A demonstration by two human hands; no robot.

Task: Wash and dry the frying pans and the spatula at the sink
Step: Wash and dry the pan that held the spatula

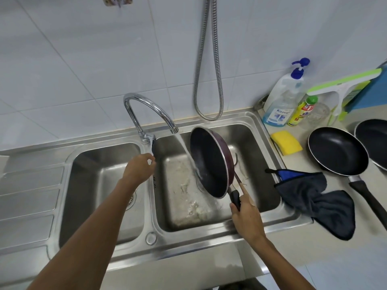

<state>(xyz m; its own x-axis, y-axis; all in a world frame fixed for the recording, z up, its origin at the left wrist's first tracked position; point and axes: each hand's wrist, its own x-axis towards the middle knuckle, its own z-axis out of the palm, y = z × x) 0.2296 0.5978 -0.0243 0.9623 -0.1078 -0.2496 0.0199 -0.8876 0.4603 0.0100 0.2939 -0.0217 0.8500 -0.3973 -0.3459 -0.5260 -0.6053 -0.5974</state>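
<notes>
A purple frying pan (209,162) with a black inside is tilted on edge over the right sink basin (263,164). Water runs from the tap spout (159,114) onto its inner face. My right hand (246,216) grips the pan's black handle. My left hand (139,169) is closed around the tap lever (151,146). Two more black frying pans lie on the counter at the right, one whole (338,151) and one cut by the frame edge (374,141). A thin brown stick-like handle (239,181) shows just behind the held pan; the spatula's head is hidden.
A yellow sponge (287,142) lies by the sink rim. A dark cloth (314,197) hangs over the sink's right edge. Soap bottles (282,97) and a green-white squeegee (343,86) stand at the back right. The left basin (100,185) and the draining board (27,206) lie to the left.
</notes>
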